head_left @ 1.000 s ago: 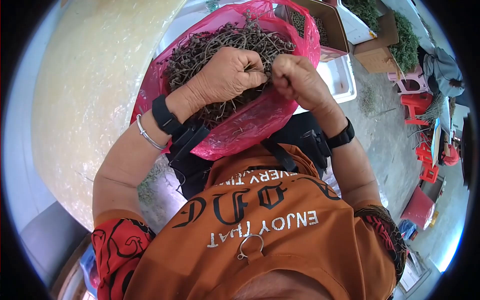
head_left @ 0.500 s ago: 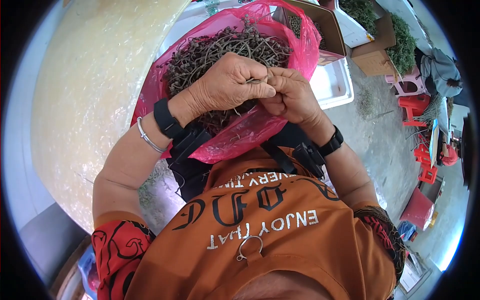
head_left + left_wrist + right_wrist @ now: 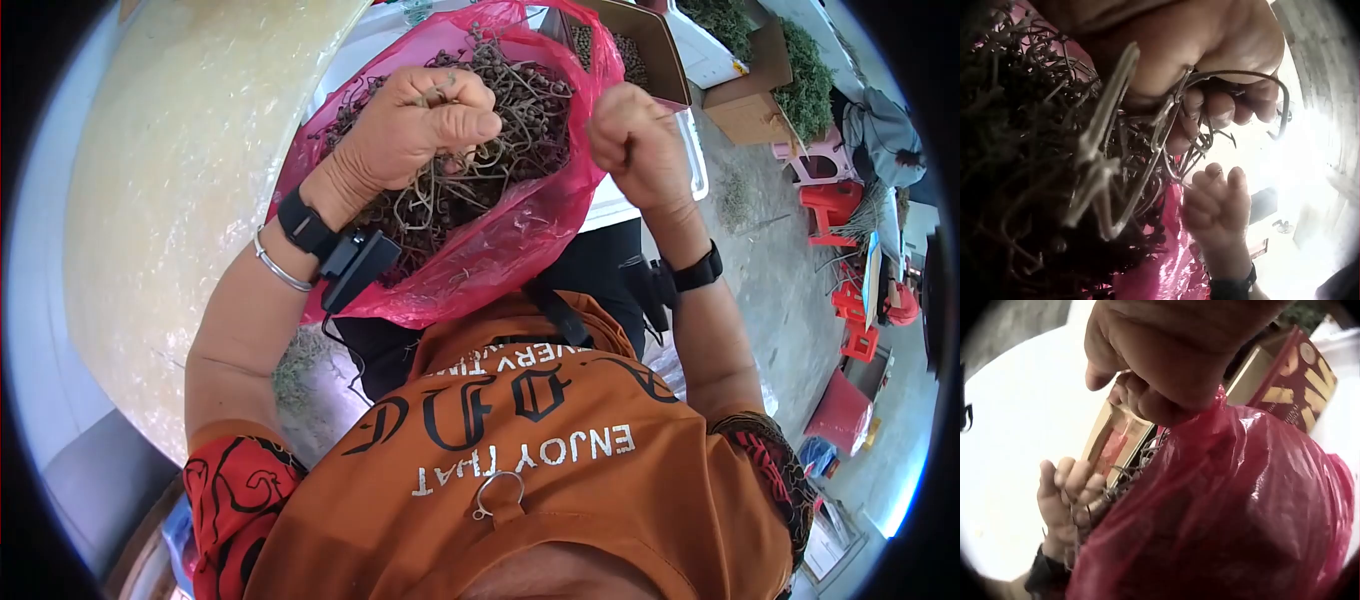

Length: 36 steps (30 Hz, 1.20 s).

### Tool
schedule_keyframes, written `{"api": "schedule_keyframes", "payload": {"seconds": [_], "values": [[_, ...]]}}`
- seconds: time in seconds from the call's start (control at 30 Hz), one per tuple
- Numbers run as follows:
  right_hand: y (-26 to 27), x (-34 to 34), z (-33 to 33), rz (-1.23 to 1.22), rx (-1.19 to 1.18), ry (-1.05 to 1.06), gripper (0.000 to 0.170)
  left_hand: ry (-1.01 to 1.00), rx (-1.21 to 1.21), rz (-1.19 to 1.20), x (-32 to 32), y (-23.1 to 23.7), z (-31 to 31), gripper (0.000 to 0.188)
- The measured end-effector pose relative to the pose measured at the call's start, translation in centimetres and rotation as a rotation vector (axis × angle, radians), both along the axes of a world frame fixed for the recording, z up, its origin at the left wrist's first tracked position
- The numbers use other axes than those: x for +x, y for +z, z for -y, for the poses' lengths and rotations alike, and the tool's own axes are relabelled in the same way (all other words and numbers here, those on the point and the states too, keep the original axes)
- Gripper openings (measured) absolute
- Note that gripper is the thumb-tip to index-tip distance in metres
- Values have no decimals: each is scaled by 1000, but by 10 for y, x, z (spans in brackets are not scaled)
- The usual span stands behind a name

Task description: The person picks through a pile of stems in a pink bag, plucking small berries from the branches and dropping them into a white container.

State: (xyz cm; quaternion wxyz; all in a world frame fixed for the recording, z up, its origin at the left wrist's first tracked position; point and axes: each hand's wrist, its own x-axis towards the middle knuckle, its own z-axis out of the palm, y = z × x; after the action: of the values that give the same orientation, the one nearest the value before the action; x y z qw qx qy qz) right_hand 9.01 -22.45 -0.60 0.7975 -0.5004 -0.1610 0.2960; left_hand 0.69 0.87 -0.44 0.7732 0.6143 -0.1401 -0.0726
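A pink plastic bag point(image 3: 500, 250) lies open in front of the body, full of tangled dry stems point(image 3: 530, 90) with small dark knobs. Over its left part my left hand point(image 3: 405, 130) grips a bunch of thin bent stems point(image 3: 1100, 165), which hang out below the fingers in the left wrist view. My right hand point(image 3: 645, 150) is beyond the bag's right rim, apart from the left one, with its fingers curled in. Whether anything small is inside those fingers I cannot tell. In the right wrist view the bag's side point(image 3: 1210, 506) rises below this hand.
Behind the bag stands a cardboard box point(image 3: 655, 45) with small round pieces in it, beside a white foam tray point(image 3: 690, 150). Farther right are boxes of green plants point(image 3: 805, 75) and red stools point(image 3: 830, 210). A large pale plastic-wrapped surface point(image 3: 190, 180) borders the left.
Both hands met over the bag half a second ago and have since separated. The left hand moved left and up with its stems; the right hand moved right, to the bag's edge.
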Motion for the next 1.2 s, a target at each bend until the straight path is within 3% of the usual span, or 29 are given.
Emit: {"api": "schedule_keyframes", "payload": {"seconds": [0.07, 0.1, 0.2, 0.37, 0.47, 0.77, 0.87, 1.03, 1.13, 1.2], "values": [[0, -11, -14, 264, -339, -17, 27, -24, -70, -81, 0, 3, -5, 13], [-1, -14, -19, 261, -337, -15, 27, -22, -69, -85, 0, 6, -6, 13], [-4, -21, -30, 1059, -803, 78, 42, 107, -43, -144, 0, 21, -10, 11], [-21, -25, -21, 1117, -1066, 1, 49, 207, -54, -87, 8, 24, -24, 18], [-20, -27, -13, 1032, -1189, 102, 52, 295, -197, -85, 9, 24, -20, 18], [-12, -39, -14, 1147, -1210, 19, 50, 218, -295, 21, 1, 65, -24, 19], [-12, -38, -13, 1234, -1115, -91, 47, 419, -336, 8, -6, 101, -6, 12], [-2, -27, -22, 1297, -1176, -95, 47, 458, -270, 94, 5, 91, -29, 15], [-5, -15, -26, 1378, -1199, -85, 41, 638, -414, -179, 19, 52, -37, 18], [-4, -11, -23, 1310, -1079, -147, 39, 589, -435, -165, 30, 40, -36, 18]]}}
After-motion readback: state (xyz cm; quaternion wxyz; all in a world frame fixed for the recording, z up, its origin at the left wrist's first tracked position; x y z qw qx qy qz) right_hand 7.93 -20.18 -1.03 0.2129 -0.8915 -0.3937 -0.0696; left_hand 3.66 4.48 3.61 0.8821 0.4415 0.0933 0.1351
